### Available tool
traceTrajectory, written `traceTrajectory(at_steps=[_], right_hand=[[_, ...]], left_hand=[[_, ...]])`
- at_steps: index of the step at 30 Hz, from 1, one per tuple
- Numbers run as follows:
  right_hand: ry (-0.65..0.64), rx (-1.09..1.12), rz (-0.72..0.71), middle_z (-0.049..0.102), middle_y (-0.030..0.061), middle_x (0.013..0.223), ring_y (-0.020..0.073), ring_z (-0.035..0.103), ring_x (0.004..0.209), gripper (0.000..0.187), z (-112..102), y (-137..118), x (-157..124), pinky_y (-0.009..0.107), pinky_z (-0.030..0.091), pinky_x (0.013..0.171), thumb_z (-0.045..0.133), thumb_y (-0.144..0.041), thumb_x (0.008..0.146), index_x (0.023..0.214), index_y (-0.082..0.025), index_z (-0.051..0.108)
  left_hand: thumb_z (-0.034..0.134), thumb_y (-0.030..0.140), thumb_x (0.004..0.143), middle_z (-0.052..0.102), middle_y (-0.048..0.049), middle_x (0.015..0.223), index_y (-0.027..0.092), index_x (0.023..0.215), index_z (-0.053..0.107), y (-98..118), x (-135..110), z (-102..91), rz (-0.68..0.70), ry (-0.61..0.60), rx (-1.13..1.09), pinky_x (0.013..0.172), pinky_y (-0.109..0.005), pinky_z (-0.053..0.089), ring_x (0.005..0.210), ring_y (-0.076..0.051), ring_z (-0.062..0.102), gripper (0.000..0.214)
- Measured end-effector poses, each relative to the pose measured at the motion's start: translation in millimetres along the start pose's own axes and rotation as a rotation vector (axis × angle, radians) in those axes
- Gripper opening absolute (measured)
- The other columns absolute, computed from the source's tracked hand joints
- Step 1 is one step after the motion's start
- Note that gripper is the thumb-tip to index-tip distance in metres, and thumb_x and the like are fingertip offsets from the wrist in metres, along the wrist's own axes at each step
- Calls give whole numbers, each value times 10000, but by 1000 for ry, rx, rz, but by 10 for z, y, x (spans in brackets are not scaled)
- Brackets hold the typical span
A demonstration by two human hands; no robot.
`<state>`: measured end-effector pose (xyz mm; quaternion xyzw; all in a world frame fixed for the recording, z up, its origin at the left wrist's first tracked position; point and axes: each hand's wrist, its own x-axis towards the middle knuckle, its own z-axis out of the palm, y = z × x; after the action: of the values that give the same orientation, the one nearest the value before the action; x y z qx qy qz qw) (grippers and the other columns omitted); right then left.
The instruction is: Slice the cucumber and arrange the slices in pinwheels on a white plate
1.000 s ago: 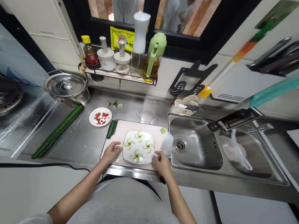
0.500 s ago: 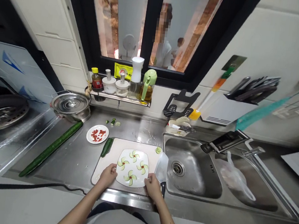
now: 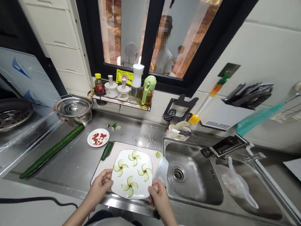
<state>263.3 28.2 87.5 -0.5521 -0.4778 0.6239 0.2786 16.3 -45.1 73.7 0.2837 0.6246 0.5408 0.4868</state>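
Note:
A white square plate bearing several pinwheel flowers of cucumber slices is lifted off the white cutting board, tilted toward me. My left hand grips its near left corner and my right hand grips its near right corner. A short cucumber piece lies at the board's left edge, and a cucumber slice sits at its far right corner. A knife blade rests on the board's right side.
A long cucumber lies on the steel counter left. A small plate of red bits and a lidded pot stand behind. The double sink is right. Condiment bottles line a shelf. A person stands outside the window.
Both hands have lifted the plate off the cutting board and drawn it toward me. The camera view has tipped upward, showing more of the window.

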Motion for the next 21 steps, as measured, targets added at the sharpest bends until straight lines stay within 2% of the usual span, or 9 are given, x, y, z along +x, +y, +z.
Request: traceTrajectory(at_steps=[5, 9, 11, 15, 18, 21], right_hand=[[10, 31, 17, 446, -101, 459, 74, 390, 369, 360, -21, -214, -220, 168, 250, 347, 622, -501, 651, 807, -230, 444], [28, 64, 9, 461, -97, 457, 67, 369, 359, 388, -7, -255, -299, 164, 256, 342, 646, -521, 639, 801, -226, 454], [47, 70, 7, 458, -96, 452, 68, 363, 357, 396, -8, -243, -314, 165, 256, 343, 655, -529, 638, 809, -225, 467], [43, 71, 22, 477, -84, 448, 82, 376, 357, 408, -46, -165, -312, 186, 285, 362, 657, -552, 665, 848, -219, 509], [74, 139, 19, 543, -59, 516, 118, 497, 439, 439, -56, -96, -299, 210, 377, 423, 684, -573, 661, 884, -221, 547], [105, 268, 60, 690, 22, 817, 193, 652, 714, 522, 14, -61, -290, 258, 492, 565, 687, -607, 665, 1014, -231, 588]], left_hand=[[720, 377, 643, 645, -51, 856, 167, 1097, 581, 165, -193, 34, 7, -29, -59, 649, -234, 478, 717, -143, 595, 519], [742, 468, 607, 680, -77, 988, 231, 1283, 436, 182, -291, 127, -90, -45, -118, 565, -247, 490, 732, -185, 638, 779], [741, 488, 605, 697, -76, 977, 247, 1330, 375, 175, -319, 170, -133, -45, -160, 561, -253, 492, 722, -192, 646, 847], [759, 473, 598, 714, -73, 933, 249, 1349, 352, 182, -331, 210, -180, -78, -244, 610, -283, 506, 720, -204, 658, 883], [776, 428, 598, 716, -70, 912, 244, 1338, 355, 209, -328, 230, -190, -106, -310, 618, -279, 500, 712, -201, 658, 872], [785, 411, 605, 711, -71, 929, 245, 1326, 353, 223, -336, 277, -191, -118, -356, 622, -272, 492, 709, -195, 654, 857]])
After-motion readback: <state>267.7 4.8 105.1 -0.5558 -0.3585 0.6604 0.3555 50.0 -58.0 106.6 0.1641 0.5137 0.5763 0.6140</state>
